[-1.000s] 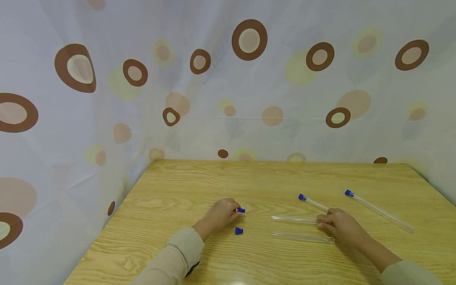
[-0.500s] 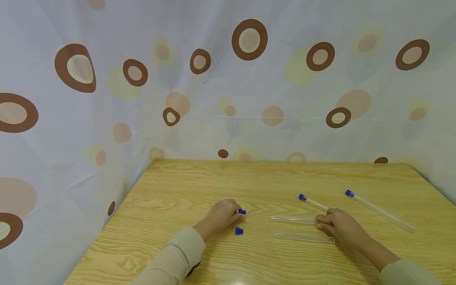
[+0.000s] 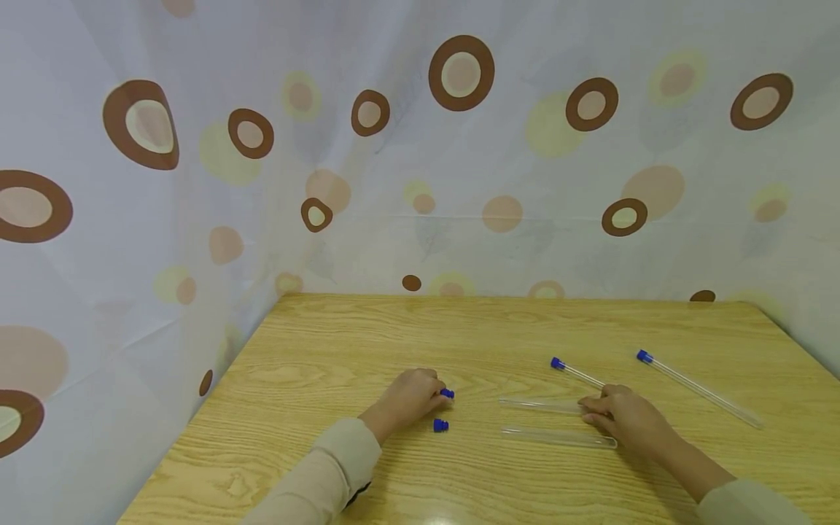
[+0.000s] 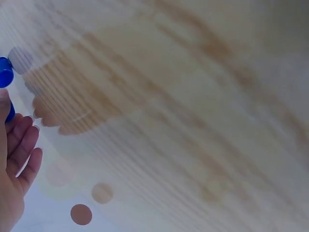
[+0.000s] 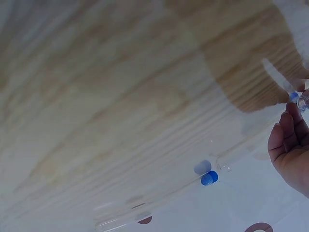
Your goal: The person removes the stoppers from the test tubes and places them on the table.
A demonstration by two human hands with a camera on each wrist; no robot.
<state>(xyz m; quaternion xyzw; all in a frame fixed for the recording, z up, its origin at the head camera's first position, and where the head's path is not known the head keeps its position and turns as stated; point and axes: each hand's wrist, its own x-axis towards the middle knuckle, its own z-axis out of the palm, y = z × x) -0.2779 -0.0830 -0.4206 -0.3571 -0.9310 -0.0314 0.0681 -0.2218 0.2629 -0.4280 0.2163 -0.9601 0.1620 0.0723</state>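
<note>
My left hand [image 3: 408, 398] pinches a blue stopper [image 3: 448, 394] between thumb and fingers, its plug end pointing right. A second blue stopper [image 3: 440, 425] lies on the wooden table just nearer to me; in the left wrist view that loose stopper [image 4: 6, 75] shows beyond the fingers. On the right, my right hand [image 3: 631, 421] grips one end of a clear test tube [image 3: 539, 404], whose other end points left toward the held stopper. Parallel to it and nearer me lies another clear test tube [image 3: 558, 437] without a stopper. The fingers of the right hand hide the gripped end in the head view.
Two test tubes with blue stoppers lie at the right: one capped tube [image 3: 580, 375] partly behind my right hand, the other capped tube [image 3: 695, 388] farther right. The wooden table [image 3: 328, 335] ends at a white curtain [image 3: 367, 255] patterned with circles.
My left hand has shifted slightly right and nearer to me with the stopper. The right hand has edged a little left with its tube. The other tubes and the loose stopper stay put.
</note>
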